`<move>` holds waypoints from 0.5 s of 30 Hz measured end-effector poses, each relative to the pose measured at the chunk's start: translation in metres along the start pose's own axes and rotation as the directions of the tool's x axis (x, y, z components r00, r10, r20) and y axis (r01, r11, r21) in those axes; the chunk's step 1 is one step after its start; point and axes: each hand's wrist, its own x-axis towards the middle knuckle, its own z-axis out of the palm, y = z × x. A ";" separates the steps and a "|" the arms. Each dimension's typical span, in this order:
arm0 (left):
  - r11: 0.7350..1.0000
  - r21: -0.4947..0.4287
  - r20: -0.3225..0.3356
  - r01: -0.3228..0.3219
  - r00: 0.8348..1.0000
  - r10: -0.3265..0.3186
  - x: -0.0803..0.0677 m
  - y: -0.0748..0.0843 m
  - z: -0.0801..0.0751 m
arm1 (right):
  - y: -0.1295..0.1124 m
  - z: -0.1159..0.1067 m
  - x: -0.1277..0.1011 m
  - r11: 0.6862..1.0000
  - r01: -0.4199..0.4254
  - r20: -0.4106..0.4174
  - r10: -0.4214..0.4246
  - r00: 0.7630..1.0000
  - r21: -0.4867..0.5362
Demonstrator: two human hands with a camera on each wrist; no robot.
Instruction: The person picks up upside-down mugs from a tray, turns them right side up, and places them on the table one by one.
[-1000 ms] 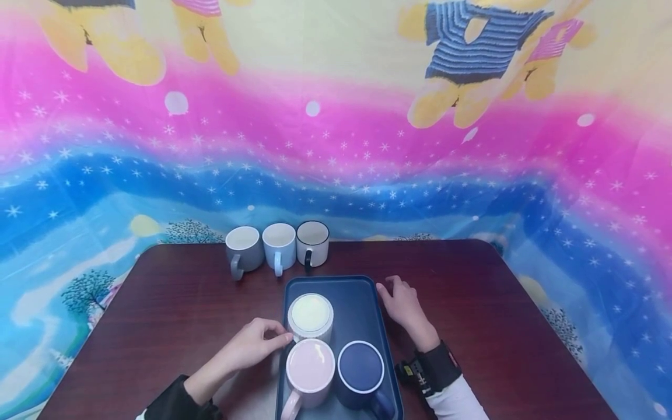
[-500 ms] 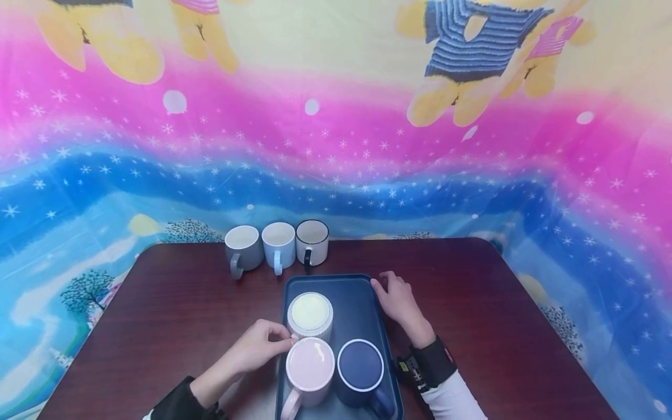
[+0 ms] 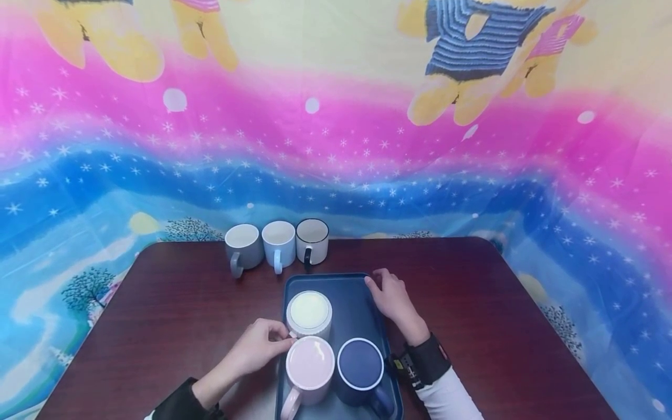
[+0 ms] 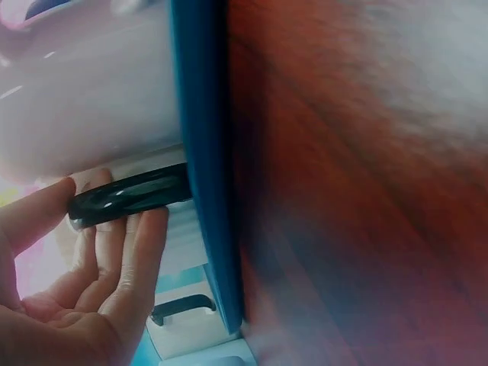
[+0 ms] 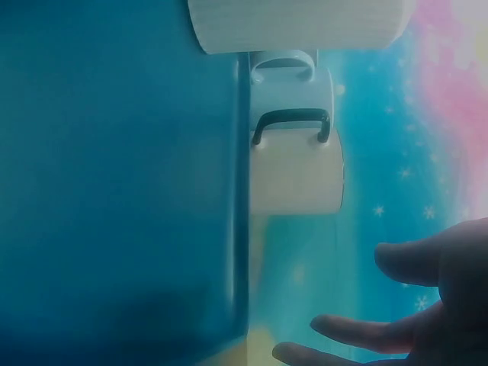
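My left hand (image 3: 257, 345) pinches the glossy black handle (image 4: 130, 197) of a white mug (image 3: 310, 313) between thumb and fingers. That mug stands upside down toward the far left of a dark blue tray (image 3: 349, 300). Close in front of it is an upturned pink mug (image 3: 310, 364), and right of that an upturned navy mug (image 3: 360, 367). Beyond the tray's far right corner, my right hand (image 3: 394, 297) hovers with fingers loosely extended. In the right wrist view the same right hand (image 5: 435, 297) holds nothing.
Behind the tray stand three upright mugs in a row: grey (image 3: 244, 248), light blue (image 3: 279, 245) and white with a black rim (image 3: 312, 244). They are near the back edge of the dark red table (image 3: 462, 291). A patterned cloth (image 3: 336, 146) hangs behind.
My right hand has moved left and slightly away, closer to the tray's far right corner. My left hand has shifted slightly right, at the white mug's handle. The mugs have stayed put.
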 end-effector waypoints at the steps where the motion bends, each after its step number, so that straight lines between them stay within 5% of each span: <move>1: 1.000 0.001 -0.006 -0.002 1.000 0.002 0.000 0.000 0.001 | 0.000 0.000 0.000 1.000 -0.001 0.000 0.001 1.000 0.001; 15: 0.989 0.144 -0.102 -0.035 0.994 0.050 -0.005 0.005 0.008 | -0.004 -0.001 0.003 1.000 0.004 -0.005 -0.004 1.000 0.007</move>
